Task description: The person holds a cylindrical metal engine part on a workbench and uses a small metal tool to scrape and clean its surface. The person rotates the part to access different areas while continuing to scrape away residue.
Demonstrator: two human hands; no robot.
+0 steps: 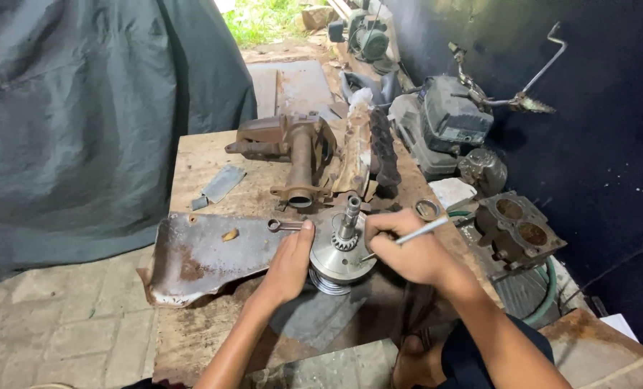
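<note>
Flywheel (339,261) w/ geared shaft is steadied on bench (213,162) by left hand (290,265), fingers flat; thin rod (408,237) is pinched in right hand (408,252), tip at flywheel face.

Our left hand (290,264) hides the round grey metal clutch drum's (343,259) nine o'clock edge; the thin metal pick's (408,236) tip is too small to tell.

No packages, labels, signs or screens show anywhere in this view; nothing on the tabletop (192,166) carries a printed wrapper or tag. The dark wall (609,108) bears no sign either.
</note>
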